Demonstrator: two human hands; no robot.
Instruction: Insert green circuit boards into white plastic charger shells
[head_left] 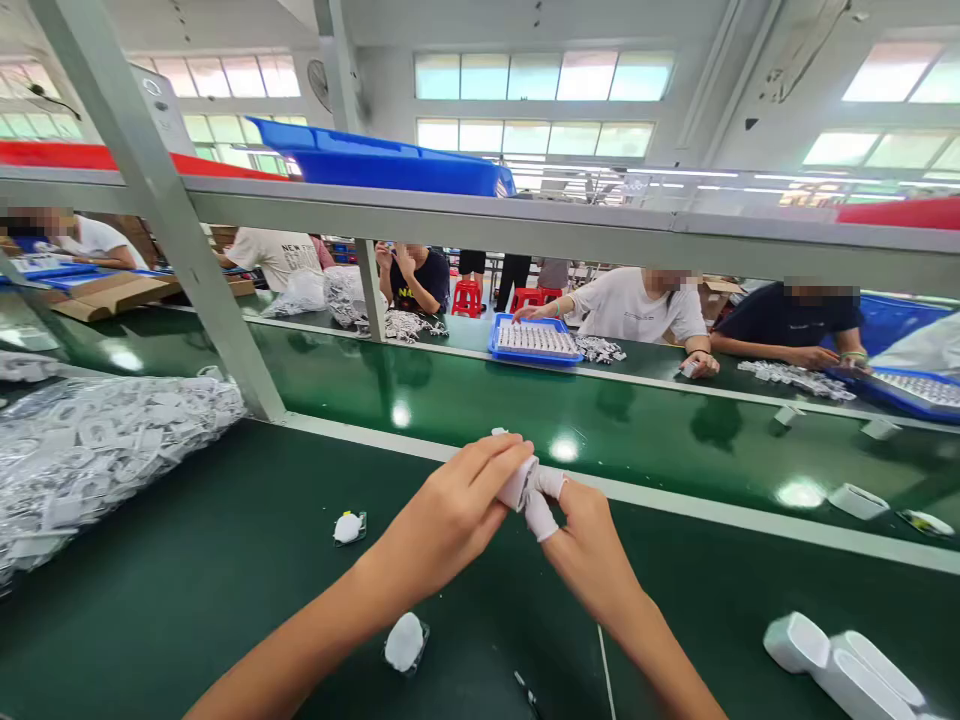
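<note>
My left hand [450,515] and my right hand [589,545] meet above the green bench, both pinching one small white plastic part [517,485]. White finger cots cover my right thumb and forefinger [541,505]. Two small white pieces lie on the bench nearby: one piece [349,527] to the left of my left hand, another piece [405,642] under my left forearm.
A clear bag of white parts [97,450] fills the left bench. White housings [840,665] sit at the lower right. A green conveyor belt [480,395] carries white pieces [859,500] past. Several people work opposite beside a blue tray [534,340]. A grey frame post [187,240] slants at left.
</note>
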